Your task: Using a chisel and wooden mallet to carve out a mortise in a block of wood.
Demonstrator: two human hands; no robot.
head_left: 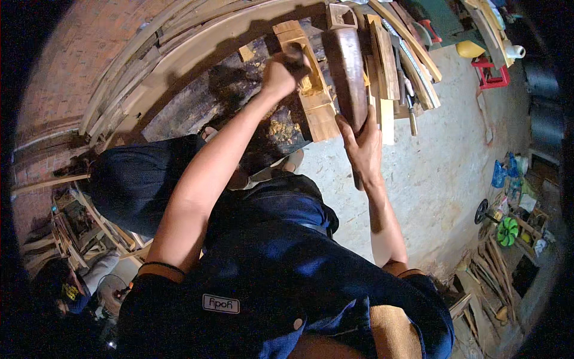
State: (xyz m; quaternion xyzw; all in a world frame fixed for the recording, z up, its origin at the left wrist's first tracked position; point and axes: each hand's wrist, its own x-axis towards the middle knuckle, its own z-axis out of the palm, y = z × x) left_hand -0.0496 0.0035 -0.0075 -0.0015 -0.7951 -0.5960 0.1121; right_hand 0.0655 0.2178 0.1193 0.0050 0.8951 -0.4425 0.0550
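My left hand point(282, 79) is closed around the dark handle of a chisel point(294, 54), held over a pale wooden block point(323, 118). The blade is hidden by the hand and the wood. A recess with yellowish shavings point(310, 85) runs along the block's upper face. To the right, my right hand point(363, 148) grips the lower end of a long, dark wooden mallet point(348, 72). Its thick part points away from me, just right of the block and apart from the chisel. At its far end shows a lighter, squarish wooden piece point(342, 17).
Under the block is a dark, stained work surface point(197, 107) strewn with shavings. Long boards point(128, 78) curve along the far left. Wood strips and tools point(411, 99) lie at right. A red plastic stool point(491, 75) stands farther right. Another person point(69, 290) is at lower left.
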